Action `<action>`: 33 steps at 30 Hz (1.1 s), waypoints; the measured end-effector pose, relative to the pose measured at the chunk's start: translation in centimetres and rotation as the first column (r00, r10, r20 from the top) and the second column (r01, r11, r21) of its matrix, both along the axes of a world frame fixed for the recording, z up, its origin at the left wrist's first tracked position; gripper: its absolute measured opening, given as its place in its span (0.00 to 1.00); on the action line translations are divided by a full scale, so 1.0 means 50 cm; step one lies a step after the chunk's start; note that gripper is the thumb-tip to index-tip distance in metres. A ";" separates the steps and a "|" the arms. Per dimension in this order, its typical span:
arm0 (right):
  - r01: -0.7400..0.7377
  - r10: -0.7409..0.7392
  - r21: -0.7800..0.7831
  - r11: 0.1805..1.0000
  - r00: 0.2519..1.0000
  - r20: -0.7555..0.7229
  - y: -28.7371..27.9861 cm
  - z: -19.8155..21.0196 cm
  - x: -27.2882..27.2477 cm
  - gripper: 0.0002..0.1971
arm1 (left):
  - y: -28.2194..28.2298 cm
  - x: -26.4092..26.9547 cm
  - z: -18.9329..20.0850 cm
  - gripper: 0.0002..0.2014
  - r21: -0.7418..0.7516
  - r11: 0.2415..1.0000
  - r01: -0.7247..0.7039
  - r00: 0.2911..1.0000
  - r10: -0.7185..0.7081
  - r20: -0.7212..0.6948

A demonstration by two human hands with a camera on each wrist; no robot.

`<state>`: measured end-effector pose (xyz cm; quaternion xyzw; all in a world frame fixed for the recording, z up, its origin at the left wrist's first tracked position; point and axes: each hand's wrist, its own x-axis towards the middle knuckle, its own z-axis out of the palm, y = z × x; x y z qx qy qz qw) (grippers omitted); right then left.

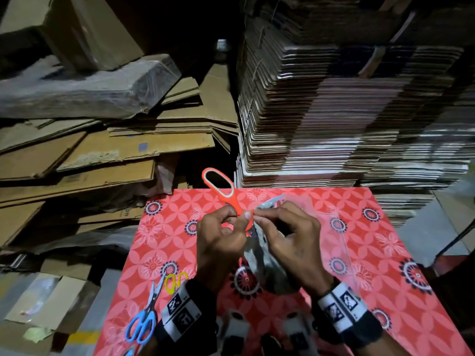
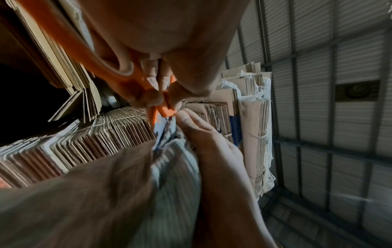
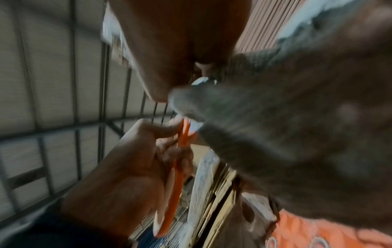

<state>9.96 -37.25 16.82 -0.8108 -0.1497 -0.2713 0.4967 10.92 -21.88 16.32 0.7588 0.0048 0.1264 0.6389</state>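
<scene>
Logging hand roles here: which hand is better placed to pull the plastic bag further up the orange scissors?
Right, probably: the right hand pinches the bag beside the scissors, while the left hand grips their handle.

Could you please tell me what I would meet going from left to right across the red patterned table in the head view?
blue scissors → yellow scissors → left hand, gripping the orange scissors → right hand, pinching a clear plastic wrapper
</scene>
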 end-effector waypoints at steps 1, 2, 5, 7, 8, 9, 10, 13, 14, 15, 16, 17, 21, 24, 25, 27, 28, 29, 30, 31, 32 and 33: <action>0.009 -0.009 0.002 1.000 1.000 0.007 -0.013 0.004 0.010 0.08 | 0.000 0.000 -0.004 0.25 0.005 1.000 0.009 1.000 -0.009 0.004; 0.049 -0.050 0.011 0.999 0.999 0.011 -0.028 0.009 0.023 0.08 | 0.001 0.001 -0.013 0.25 0.004 1.000 0.003 1.000 -0.003 -0.002; 0.204 -0.205 0.105 0.973 0.979 0.001 -0.054 0.016 0.051 0.09 | 0.001 0.004 -0.037 0.27 -0.026 0.999 -0.017 0.996 0.015 -0.090; 0.209 -0.211 0.082 0.974 0.977 0.013 -0.036 0.011 0.038 0.10 | 0.002 0.001 -0.034 0.24 0.010 1.000 -0.024 0.997 0.025 -0.070; 0.160 -0.161 0.044 0.986 0.987 0.018 -0.021 0.006 0.024 0.09 | 0.002 0.000 -0.024 0.22 0.032 0.999 -0.030 0.999 0.031 -0.037; 0.086 -0.087 0.017 0.996 0.996 0.011 -0.009 0.002 0.009 0.09 | 0.001 -0.003 -0.014 0.22 0.043 0.999 -0.018 1.000 0.018 -0.006; 0.022 -0.022 -0.002 1.000 1.000 0.002 -0.005 0.002 0.000 0.08 | -0.001 -0.005 -0.007 0.23 0.053 0.999 0.001 1.000 -0.001 0.007; 0.060 -0.060 0.005 0.998 0.998 0.008 -0.041 0.019 0.031 0.09 | -0.005 -0.008 -0.001 0.23 0.046 0.998 0.031 0.999 -0.032 0.035; 0.123 -0.123 0.045 0.991 0.992 -0.004 -0.054 0.024 0.044 0.09 | -0.003 -0.006 -0.008 0.22 0.058 0.998 0.020 0.999 -0.023 0.038; 0.171 -0.171 0.083 0.982 0.985 -0.014 -0.060 0.027 0.051 0.09 | -0.005 -0.008 -0.004 0.22 0.057 0.998 0.014 0.999 -0.016 0.036; 0.198 -0.197 0.099 0.975 0.980 -0.014 -0.054 0.025 0.049 0.10 | -0.006 -0.010 0.000 0.22 0.042 0.999 0.019 0.999 -0.020 0.027; 0.190 -0.190 0.088 0.978 0.982 -0.012 -0.039 0.022 0.040 0.10 | -0.007 -0.010 0.004 0.22 0.034 0.999 0.022 0.999 -0.023 0.033; 0.016 -0.016 -0.005 1.000 1.000 -0.018 -0.003 0.003 -0.001 0.09 | -0.003 -0.009 0.003 0.22 -0.005 0.998 0.060 0.998 -0.060 0.031; 0.130 -0.127 0.067 0.989 0.990 -0.056 -0.052 0.020 0.037 0.10 | 0.002 -0.007 -0.010 0.23 0.051 0.999 0.013 1.000 -0.012 -0.012; 0.156 -0.149 0.108 0.982 0.986 -0.070 -0.063 0.028 0.045 0.11 | 0.003 -0.006 -0.011 0.22 0.054 0.999 0.009 0.999 -0.007 -0.031; 0.161 -0.147 0.162 0.974 0.984 -0.096 -0.069 0.034 0.049 0.11 | 0.005 -0.003 -0.014 0.22 0.009 1.000 0.020 0.998 -0.020 -0.052; 0.152 -0.132 0.186 0.971 0.985 -0.116 -0.066 0.037 0.046 0.11 | 0.007 -0.001 -0.012 0.22 -0.013 1.000 0.028 0.998 -0.029 -0.059; 0.140 -0.111 0.222 0.965 0.985 -0.135 -0.067 0.038 0.042 0.10 | 0.010 0.000 -0.009 0.22 -0.037 0.998 0.043 0.997 -0.045 -0.059; 0.130 -0.092 0.272 0.953 0.985 -0.148 -0.070 0.041 0.041 0.09 | 0.011 0.000 -0.006 0.22 -0.066 0.996 0.055 0.997 -0.058 -0.052; 0.127 -0.080 0.324 0.938 0.985 -0.153 -0.077 0.044 0.041 0.07 | 0.011 -0.001 0.000 0.22 -0.101 0.993 0.061 0.997 -0.066 -0.048; 0.127 -0.074 0.366 0.922 0.985 -0.155 -0.083 0.047 0.042 0.06 | 0.011 -0.001 0.004 0.22 -0.135 0.989 0.062 0.996 -0.069 -0.052; 0.124 -0.067 0.394 0.911 0.986 -0.153 -0.086 0.051 0.040 0.06 | 0.011 -0.002 0.008 0.22 -0.164 0.984 0.063 0.996 -0.073 -0.053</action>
